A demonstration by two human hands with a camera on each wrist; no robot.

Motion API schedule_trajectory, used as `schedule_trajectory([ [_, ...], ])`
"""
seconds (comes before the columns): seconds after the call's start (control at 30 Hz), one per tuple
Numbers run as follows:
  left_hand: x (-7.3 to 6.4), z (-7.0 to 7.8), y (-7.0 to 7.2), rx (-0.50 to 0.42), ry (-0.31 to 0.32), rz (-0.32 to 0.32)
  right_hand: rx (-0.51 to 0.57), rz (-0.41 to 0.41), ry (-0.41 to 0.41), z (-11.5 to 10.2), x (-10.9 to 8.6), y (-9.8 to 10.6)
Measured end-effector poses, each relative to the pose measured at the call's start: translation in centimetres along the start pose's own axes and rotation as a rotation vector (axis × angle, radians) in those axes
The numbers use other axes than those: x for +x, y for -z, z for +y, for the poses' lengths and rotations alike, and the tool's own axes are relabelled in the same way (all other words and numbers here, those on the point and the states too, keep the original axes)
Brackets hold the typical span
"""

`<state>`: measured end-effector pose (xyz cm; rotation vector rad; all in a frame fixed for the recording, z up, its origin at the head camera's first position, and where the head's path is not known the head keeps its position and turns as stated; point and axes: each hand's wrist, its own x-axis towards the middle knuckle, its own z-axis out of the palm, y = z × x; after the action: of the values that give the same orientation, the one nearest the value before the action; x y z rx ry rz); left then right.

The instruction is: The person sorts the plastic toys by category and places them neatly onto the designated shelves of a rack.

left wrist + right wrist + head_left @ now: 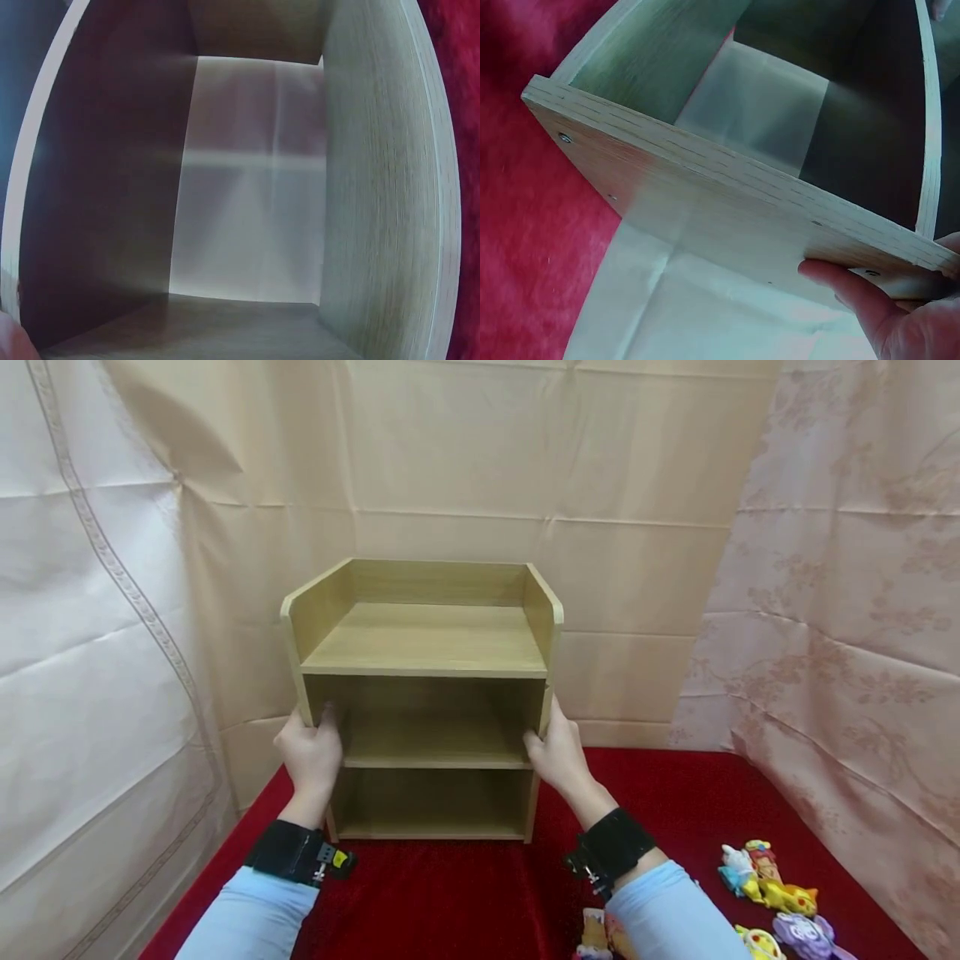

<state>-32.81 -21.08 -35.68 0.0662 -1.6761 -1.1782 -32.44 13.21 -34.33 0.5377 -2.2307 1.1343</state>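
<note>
A small light-wood shelf (423, 639) with a raised rim on top and two openings below faces me upright over the red cloth. My left hand (311, 756) grips its left side panel, thumb inside the middle compartment and fingers behind the outer face. On the opposite side panel, my right hand (558, 747) holds on at about the same height. In the right wrist view, the right hand's fingers (859, 296) lie against the outer face of the panel (697, 202), near a screw hole. The left wrist view looks into a compartment between two boards (382, 187), with a bit of the hand at the corner.
Several small colourful toys, among them a yellow one (789, 896) and a purple one (806, 935), lie at the right on the red cloth (652, 793). More toys (594, 935) are partly behind my right forearm. Beige curtains (637, 568) hang behind and at both sides.
</note>
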Motion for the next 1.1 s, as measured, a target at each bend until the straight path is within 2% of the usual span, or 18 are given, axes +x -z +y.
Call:
schedule_trajectory([
  [0.2,-1.3,0.8,-1.4,-0.026,-0.005,0.004,-0.040,-0.003,0.001,0.8,-0.3,2.0],
  [0.47,-2.6,2.2,-3.6,-0.068,-0.035,-0.014,-0.085,0.034,0.016,2.3,-0.8,4.7],
  [0.77,-4.2,3.6,-5.2,-0.113,-0.024,-0.046,-0.111,0.048,0.015,3.7,-1.6,7.1],
  [1.1,-6.2,4.6,-7.2,-0.149,-0.052,-0.073,-0.149,0.070,0.001,5.2,-2.7,9.5],
])
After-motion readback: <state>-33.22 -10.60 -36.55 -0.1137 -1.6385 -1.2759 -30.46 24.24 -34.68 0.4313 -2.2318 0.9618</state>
